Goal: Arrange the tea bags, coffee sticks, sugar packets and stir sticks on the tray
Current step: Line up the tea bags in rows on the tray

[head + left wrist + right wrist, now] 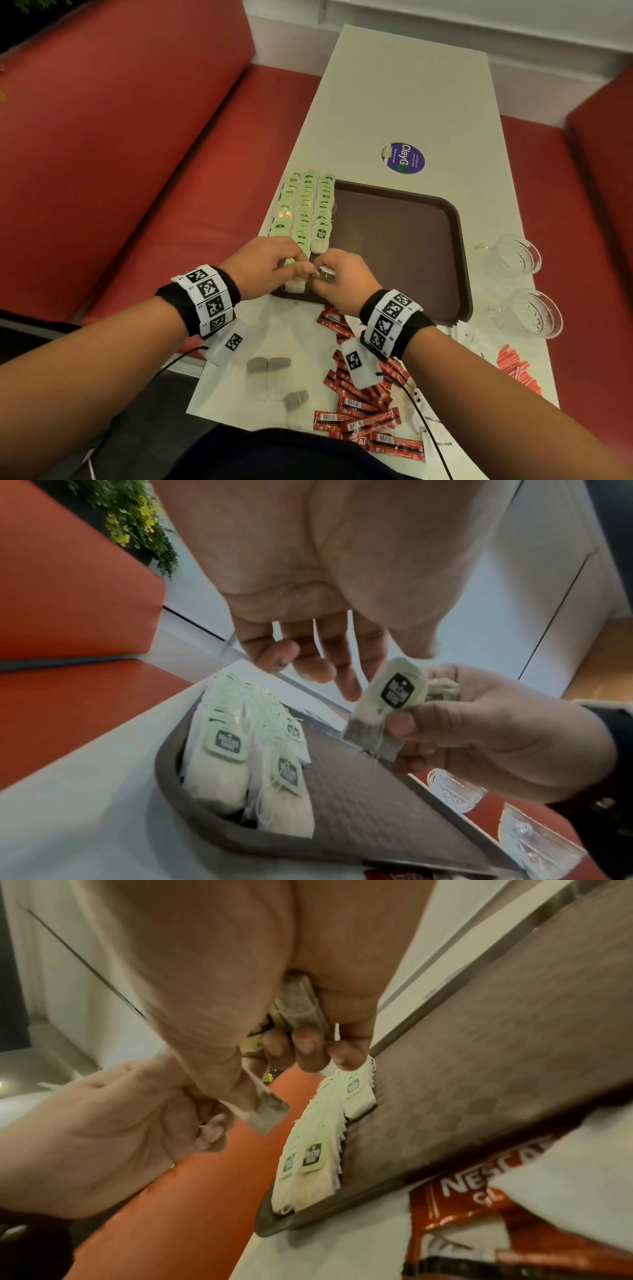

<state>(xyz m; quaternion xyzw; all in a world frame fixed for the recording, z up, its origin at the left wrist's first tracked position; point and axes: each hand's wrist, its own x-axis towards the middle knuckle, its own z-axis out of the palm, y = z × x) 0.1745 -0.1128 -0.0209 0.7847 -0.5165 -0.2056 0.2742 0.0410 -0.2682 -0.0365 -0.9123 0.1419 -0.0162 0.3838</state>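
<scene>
The brown tray (394, 240) (359, 791) (479, 1083) lies mid-table, with three rows of green-tagged tea bags (305, 212) (222, 764) (318, 1164) along its left side. Both hands meet over its near left corner. My right hand (320, 274) (411, 723) (274, 1069) grips a small bunch of tea bags (298, 1007) and pinches one tea bag (323, 270) (387, 696) (270, 1112) under its thumb. My left hand (298, 267) (387, 669) (212, 1123) pinches that same bag at its top end. Red coffee sticks (363, 404) (479, 1191) lie heaped in front of the tray.
Three loose tea bags (274, 366) lie on the white table (411, 102) near me. White packets (469, 335) and orange-red sticks (513, 366) sit at the right edge, beside two glass cups (513, 255) (455, 788). Red benches (137, 154) flank the table.
</scene>
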